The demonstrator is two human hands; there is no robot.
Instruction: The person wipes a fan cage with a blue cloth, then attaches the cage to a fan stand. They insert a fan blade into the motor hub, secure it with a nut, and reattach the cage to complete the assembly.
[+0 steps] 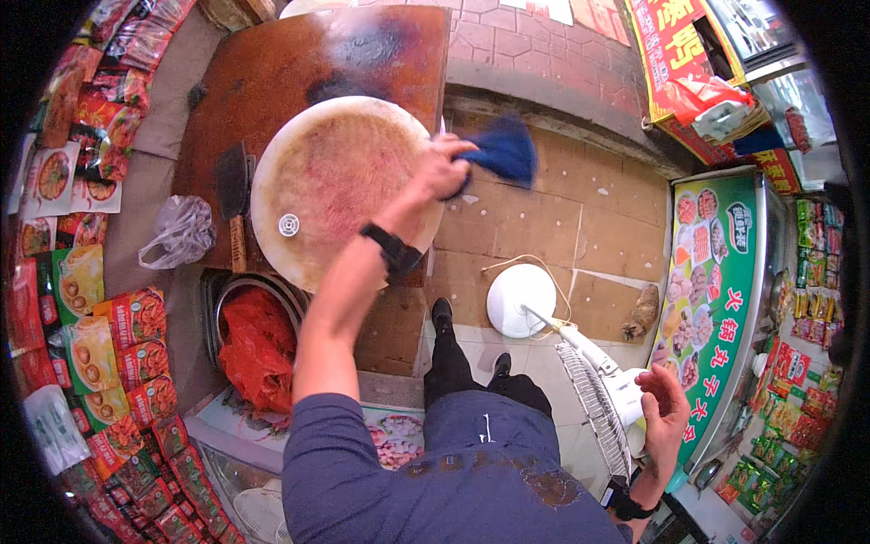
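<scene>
The cloth (506,152) is deep blue, bunched at one end in the left hand (442,169) and fanned out at the other. Its loose end, blurred, spreads beyond the right edges of the round chopping block (326,172) and the brown tabletop (263,82).

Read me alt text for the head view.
A person's left grip holds a blue cloth at the edge of a round, stained chopping block on a brown table; the right grip is near a white standing fan.
</scene>
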